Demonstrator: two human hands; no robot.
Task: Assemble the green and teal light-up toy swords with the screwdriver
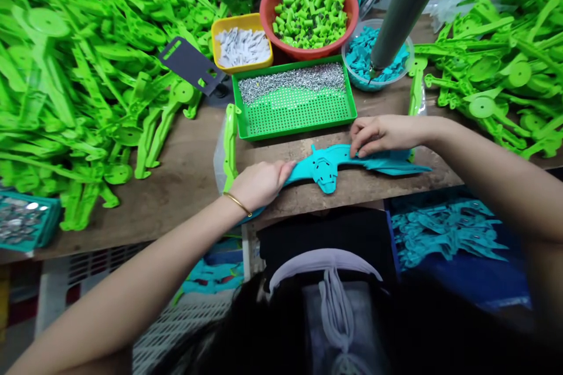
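Observation:
A long turquoise plastic part point(324, 171) lies across the wooden table edge in front of me. My left hand point(264, 183) is closed round its left arm, thumb on top. At the part's right half, my right hand point(368, 136) has its fingers bent together on the upper edge; whether a small piece is between the fingertips cannot be made out. Just beyond the part is a green perforated tray point(297, 118) with many small silver screws point(292, 82) heaped along its far side.
Behind the tray stand a yellow box point(243, 64) of white pieces, a red bowl point(266, 6) of green pieces and a clear tub point(369, 85) of turquoise pieces. A grey pole-like tool point(402, 9) hangs over the tub. Green parts point(48, 88) pile up on both sides.

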